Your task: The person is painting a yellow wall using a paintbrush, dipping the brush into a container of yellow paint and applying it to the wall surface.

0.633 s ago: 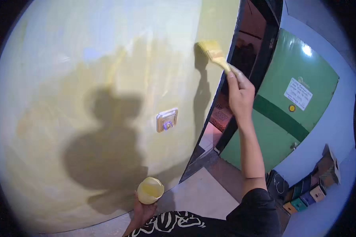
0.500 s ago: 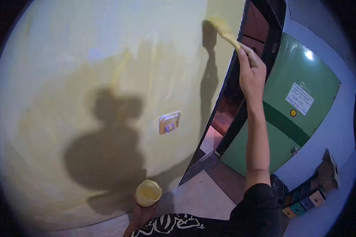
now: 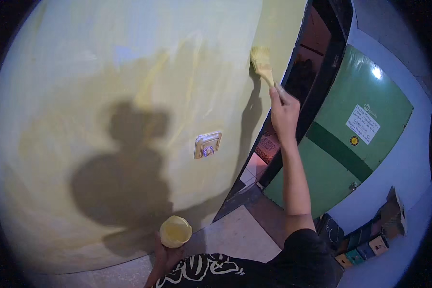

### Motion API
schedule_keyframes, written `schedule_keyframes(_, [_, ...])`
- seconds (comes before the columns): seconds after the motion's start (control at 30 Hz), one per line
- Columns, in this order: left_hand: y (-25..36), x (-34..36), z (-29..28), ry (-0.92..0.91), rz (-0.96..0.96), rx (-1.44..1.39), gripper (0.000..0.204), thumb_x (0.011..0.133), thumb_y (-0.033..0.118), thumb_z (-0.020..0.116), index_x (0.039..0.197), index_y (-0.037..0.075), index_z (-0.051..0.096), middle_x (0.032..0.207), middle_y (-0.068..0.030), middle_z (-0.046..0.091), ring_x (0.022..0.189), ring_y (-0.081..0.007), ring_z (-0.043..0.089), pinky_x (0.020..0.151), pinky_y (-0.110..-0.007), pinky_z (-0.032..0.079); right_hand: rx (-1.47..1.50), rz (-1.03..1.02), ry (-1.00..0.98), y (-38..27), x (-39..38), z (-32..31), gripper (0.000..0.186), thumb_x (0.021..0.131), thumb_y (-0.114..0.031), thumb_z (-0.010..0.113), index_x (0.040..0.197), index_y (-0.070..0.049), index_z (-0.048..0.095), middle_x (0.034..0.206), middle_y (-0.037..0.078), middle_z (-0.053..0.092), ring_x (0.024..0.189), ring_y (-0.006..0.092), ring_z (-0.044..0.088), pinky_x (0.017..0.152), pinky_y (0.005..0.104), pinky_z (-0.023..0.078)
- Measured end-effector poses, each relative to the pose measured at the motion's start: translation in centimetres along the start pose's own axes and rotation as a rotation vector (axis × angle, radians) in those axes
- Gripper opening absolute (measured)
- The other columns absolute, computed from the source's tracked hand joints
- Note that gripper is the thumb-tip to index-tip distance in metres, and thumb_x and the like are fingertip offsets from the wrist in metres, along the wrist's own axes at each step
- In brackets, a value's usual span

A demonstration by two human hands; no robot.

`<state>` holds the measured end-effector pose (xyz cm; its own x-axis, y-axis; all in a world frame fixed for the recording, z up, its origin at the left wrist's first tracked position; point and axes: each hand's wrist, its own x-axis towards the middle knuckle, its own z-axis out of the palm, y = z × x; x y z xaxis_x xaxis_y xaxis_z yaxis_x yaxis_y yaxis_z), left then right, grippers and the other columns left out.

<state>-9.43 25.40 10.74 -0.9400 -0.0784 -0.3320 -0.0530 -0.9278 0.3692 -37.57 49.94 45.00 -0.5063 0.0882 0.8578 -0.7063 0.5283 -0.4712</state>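
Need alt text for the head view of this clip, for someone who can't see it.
The right hand holds a paintbrush raised against a yellow wall near its edge by a dark doorway. The left hand holds a small cup of yellow paint low down. A wall switch sits mid-wall; a green door stands to the right.

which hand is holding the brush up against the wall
The right hand, raised high, presses the paintbrush to the yellow wall; the left hand holds a paint cup low.
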Motion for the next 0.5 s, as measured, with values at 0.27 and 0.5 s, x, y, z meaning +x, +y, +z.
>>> schedule_keyframes(0.27, [-0.1, 2.1, -1.5, -0.179, -0.066, -0.163, 0.074, 0.09, 0.073, 0.043, 0.137, 0.015, 0.048, 0.122, -0.0132, 0.063, 0.095, -0.0297, 0.068, 0.071, -0.04, 0.06, 0.11, -0.133, 0.062, 0.4, -2.2, -2.1, 0.032, 0.101, -0.015, 0.053, 0.124, 0.005, 0.063, 0.115, 0.016, 0.07, 0.106, 0.0164, 0.063, 0.095, 0.0311, 0.047])
schedule_keyframes(0.5, [0.3, 2.3, -5.5, -0.132, -0.088, -0.125, 0.081, 0.089, 0.077, 0.037, 0.14, 0.016, 0.044, 0.127, -0.0113, 0.059, 0.097, -0.0302, 0.063, 0.069, -0.04, 0.054, 0.065, -0.511, 0.269, -6.6, 11.2, -2.5, 0.03, 0.1, -0.022, 0.056, 0.115, 0.002, 0.067, 0.088, 0.015, 0.069, 0.081, 0.0114, 0.061, 0.077, 0.0287, 0.049])
